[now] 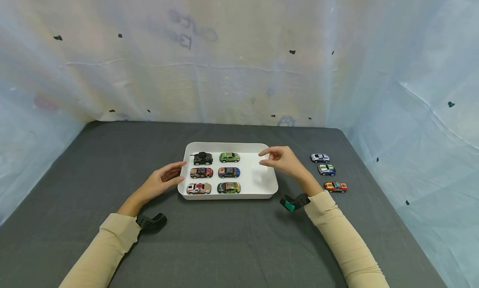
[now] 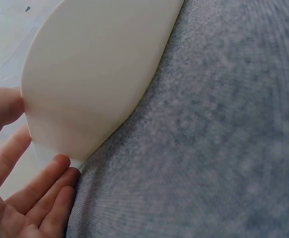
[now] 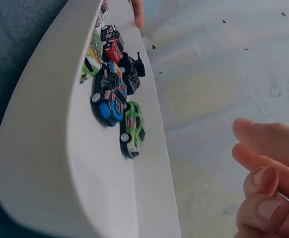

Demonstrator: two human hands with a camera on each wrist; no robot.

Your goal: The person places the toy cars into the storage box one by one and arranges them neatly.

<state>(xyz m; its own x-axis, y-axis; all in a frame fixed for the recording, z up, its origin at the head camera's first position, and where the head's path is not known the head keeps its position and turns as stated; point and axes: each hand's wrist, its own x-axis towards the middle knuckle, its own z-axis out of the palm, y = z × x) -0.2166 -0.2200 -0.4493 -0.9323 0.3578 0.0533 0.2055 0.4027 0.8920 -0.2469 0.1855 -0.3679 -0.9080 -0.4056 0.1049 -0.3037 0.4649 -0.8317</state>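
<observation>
A white tray (image 1: 263,186) holds several toy cars in two columns at its left and middle. The left column has a black car (image 1: 202,158) with a rod sticking out, a dark red car (image 1: 201,172) and a white-and-red car (image 1: 199,188). Beside them stand a bright green car (image 1: 230,157), a blue car (image 1: 229,172) and a green-and-orange car (image 1: 229,187). My left hand (image 1: 159,184) touches the tray's left end, its fingers spread along the wall. Over the tray's right part hovers my right hand (image 1: 285,161), fingers loosely bent, thumb and forefinger apart, nothing between them.
Right of the tray, on the dark grey cloth (image 1: 224,246), stand a white-and-black car (image 1: 319,158), a white, green and blue car (image 1: 327,170) and a red-and-yellow car (image 1: 335,187), the last near my right forearm. Pale sheeting (image 1: 239,88) hangs behind and at both sides.
</observation>
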